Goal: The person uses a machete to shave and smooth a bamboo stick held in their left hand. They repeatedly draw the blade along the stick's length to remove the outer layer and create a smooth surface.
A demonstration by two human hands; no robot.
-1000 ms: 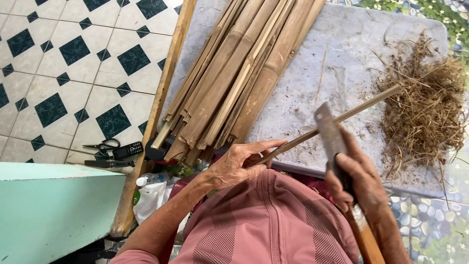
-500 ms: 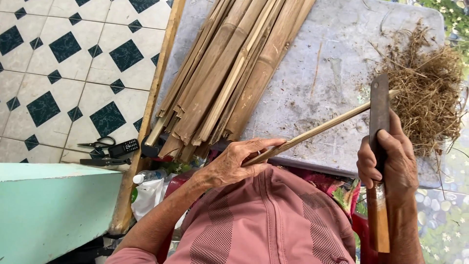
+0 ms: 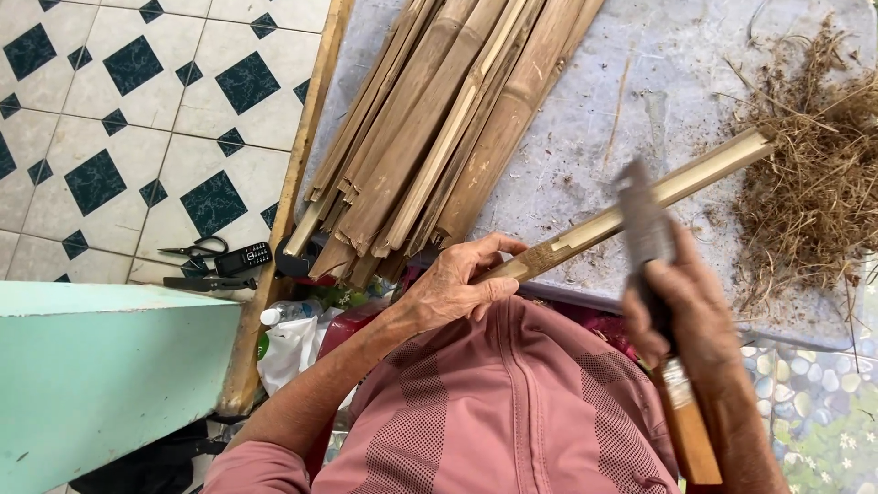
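Observation:
My left hand (image 3: 457, 285) grips the near end of a long split bamboo strip (image 3: 658, 197), which slants up to the right across a grey sheet (image 3: 585, 119). My right hand (image 3: 690, 316) holds a knife with a broad metal blade (image 3: 640, 215) and a wooden handle (image 3: 686, 425). The blade is blurred and lies against the strip near its middle. My knee in pink cloth (image 3: 512, 402) is below both hands.
A pile of split bamboo slats (image 3: 439, 128) lies on the sheet to the left. Dry fibre shavings (image 3: 809, 169) are heaped at the right. A wooden pole (image 3: 288, 201), scissors (image 3: 197, 249), a small black phone (image 3: 242, 258) and a turquoise bench (image 3: 101, 375) are at the left.
My right hand has swung the knife left, from upright beside the strip's far end down onto the strip's middle. My left hand keeps its hold on the strip.

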